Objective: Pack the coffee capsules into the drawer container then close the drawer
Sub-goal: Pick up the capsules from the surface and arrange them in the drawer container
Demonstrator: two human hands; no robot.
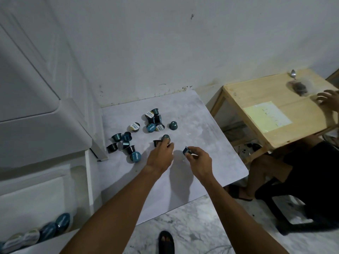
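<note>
Several teal and dark coffee capsules [153, 121] lie scattered on a low white marbled table [211, 154], in one cluster at the back and another [124, 143] at the left. My left hand [161, 155] is closed over two capsules [165, 138] near the middle of the table. My right hand [199, 160] holds one dark blue capsule [186, 150] just above the tabletop. At the bottom left, the open white drawer [55, 242] holds a row of capsules [47, 230] lying on their sides.
A white plastic drawer cabinet [36, 125] stands left of the table. To the right is a wooden table [266, 99] with a yellow paper, a spoon and a bag; another person's hand [328, 99] and legs are there. My sandalled foot [166, 241] is on the marble floor.
</note>
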